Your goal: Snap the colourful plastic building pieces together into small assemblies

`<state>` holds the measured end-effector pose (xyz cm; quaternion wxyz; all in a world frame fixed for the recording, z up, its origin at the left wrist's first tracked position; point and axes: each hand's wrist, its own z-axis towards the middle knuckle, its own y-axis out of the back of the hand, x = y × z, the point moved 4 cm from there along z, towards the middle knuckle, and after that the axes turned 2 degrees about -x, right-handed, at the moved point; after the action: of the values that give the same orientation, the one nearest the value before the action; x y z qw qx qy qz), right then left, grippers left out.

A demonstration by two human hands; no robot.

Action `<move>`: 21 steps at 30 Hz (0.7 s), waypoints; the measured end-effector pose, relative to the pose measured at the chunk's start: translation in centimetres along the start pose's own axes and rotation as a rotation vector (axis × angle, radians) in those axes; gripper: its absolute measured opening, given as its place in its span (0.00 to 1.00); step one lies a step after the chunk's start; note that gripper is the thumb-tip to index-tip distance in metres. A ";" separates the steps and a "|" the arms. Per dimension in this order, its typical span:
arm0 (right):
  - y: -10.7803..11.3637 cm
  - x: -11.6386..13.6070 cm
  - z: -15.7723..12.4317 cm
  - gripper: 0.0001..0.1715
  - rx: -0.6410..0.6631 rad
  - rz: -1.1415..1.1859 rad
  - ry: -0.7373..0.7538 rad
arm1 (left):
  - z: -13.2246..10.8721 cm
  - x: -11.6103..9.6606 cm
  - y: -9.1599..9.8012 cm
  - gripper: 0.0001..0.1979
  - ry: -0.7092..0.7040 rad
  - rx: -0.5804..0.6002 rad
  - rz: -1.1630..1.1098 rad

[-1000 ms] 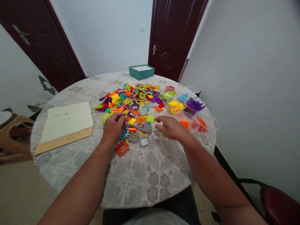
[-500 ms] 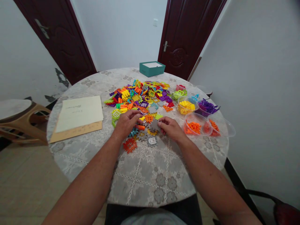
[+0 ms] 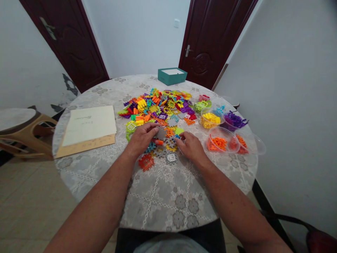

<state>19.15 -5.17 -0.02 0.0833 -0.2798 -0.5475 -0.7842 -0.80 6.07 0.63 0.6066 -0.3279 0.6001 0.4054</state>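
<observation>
My left hand (image 3: 143, 138) is closed, thumb and fingers pinching a plain grey toothed building tile (image 3: 161, 133). Opposite it, my right hand (image 3: 191, 146) has its thumb and fingers drawn together at a grey openwork tile (image 3: 171, 142) and a small blue piece (image 3: 177, 136); which of these it grips, if any, I cannot tell. Under and between the hands lie an orange peg (image 3: 158, 142), an orange tile (image 3: 170, 132) and a grey tile with a white window frame (image 3: 171, 158). A red-orange tile (image 3: 146, 162) rests near my left wrist.
Beyond my hands spreads a heap of mixed toothed tiles (image 3: 158, 105). On the right stand clear tubs of yellow pieces (image 3: 210, 119), purple pieces (image 3: 233, 120) and orange pieces (image 3: 219, 143). A green box (image 3: 172, 77) sits at the back; paper sheets (image 3: 89, 123) lie left.
The plain grey tile has passed from my right fingers to my left hand. The openwork tile and blue piece now show by my right fingertips. The view has shifted slightly.
</observation>
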 end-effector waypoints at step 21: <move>-0.5 1.4 -0.5 0.19 0.127 0.918 -0.031 | -0.5 0.2 -1.6 0.11 0.070 0.090 -0.095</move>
<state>17.56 -5.14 0.21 0.4306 -0.4992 -0.4150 -0.6270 0.31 4.90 0.25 0.6179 -0.3425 0.6223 0.3371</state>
